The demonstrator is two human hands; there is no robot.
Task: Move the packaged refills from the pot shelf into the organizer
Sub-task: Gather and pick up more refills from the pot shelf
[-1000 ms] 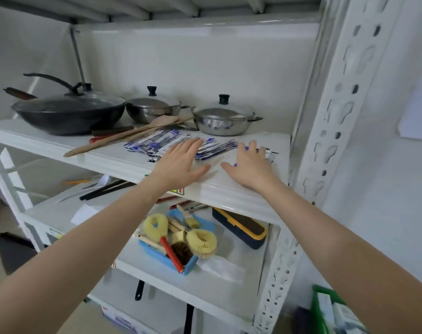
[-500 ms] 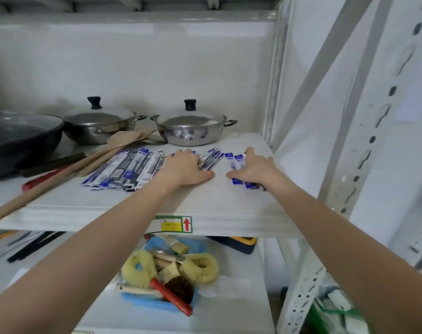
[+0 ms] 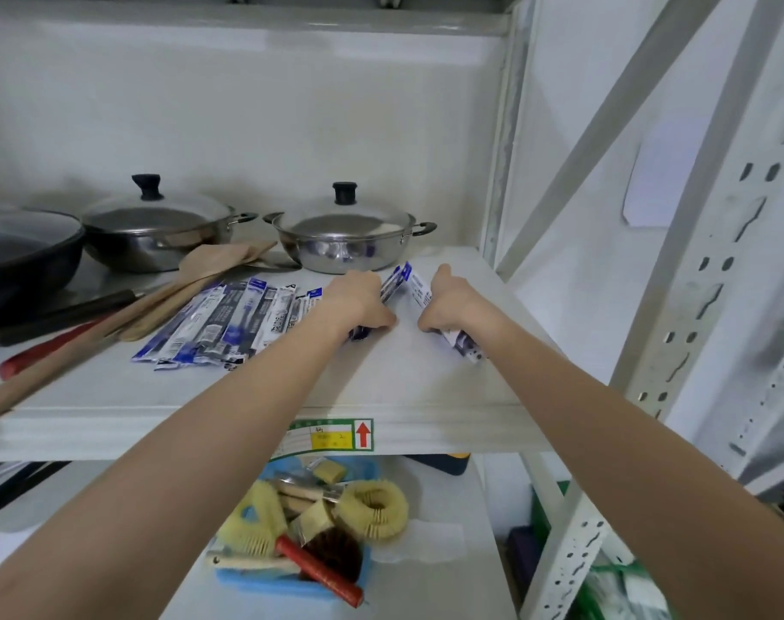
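White metal shelving is being viewed from above, with the pot shelf carrying the task's things. Taken from the right steel pot as landmark, a second lidded steel pot and a dark wok are standing farther left, and wooden spatulas are lying in front and to the left of it. A spread row of packaged refills is lying flat on the shelf just in front and left of that pot. Directly in front of it, a few refills are being gripped by the left hand, its fingers curled down around them against the shelf. Just to the right, another small bundle of refills is being held by the right hand, the fingers wrapped round it so that both packet ends are sticking out. On the shelf below the pot, a blue tray of scrub brushes is resting. The organizer cannot be identified in this view.
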